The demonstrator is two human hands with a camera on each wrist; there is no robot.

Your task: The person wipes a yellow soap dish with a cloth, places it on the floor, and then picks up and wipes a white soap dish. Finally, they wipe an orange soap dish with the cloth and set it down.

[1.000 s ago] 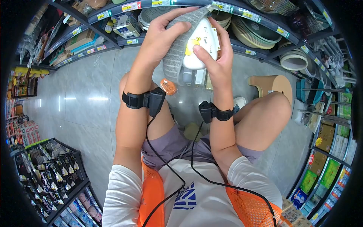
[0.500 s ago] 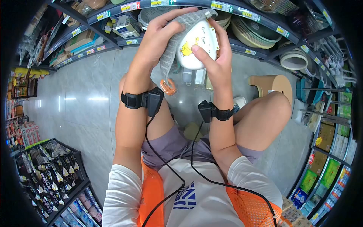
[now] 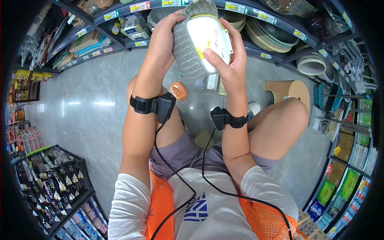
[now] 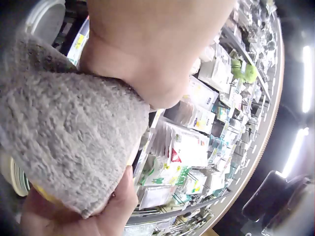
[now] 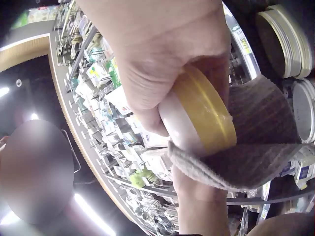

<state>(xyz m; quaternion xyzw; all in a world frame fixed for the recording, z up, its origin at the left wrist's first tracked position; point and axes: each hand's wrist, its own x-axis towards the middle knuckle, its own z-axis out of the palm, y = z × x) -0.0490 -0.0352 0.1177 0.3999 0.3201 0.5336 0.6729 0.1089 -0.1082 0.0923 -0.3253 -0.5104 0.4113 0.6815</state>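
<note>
In the head view my right hand grips a white lunch box printed with a yellow cartoon and lettering, its thumb lying on the printed face. A clip sticks out from one side. The right wrist view shows the box's yellow band. My left hand holds a grey ribbed cloth against the box's left side and lower edge; its fingers are mostly hidden behind the cloth. In the left wrist view the cloth covers most of the box.
Shelves with basins and price tags run along the front. An orange packet lies on the floor below the hands, near other small packages. To the right stands a tan stool; a rack of black packets is at left.
The left hand has shifted the cloth across the box, so it now wraps the left side and lower edge. The box has turned slightly, while the right hand keeps its grip.
</note>
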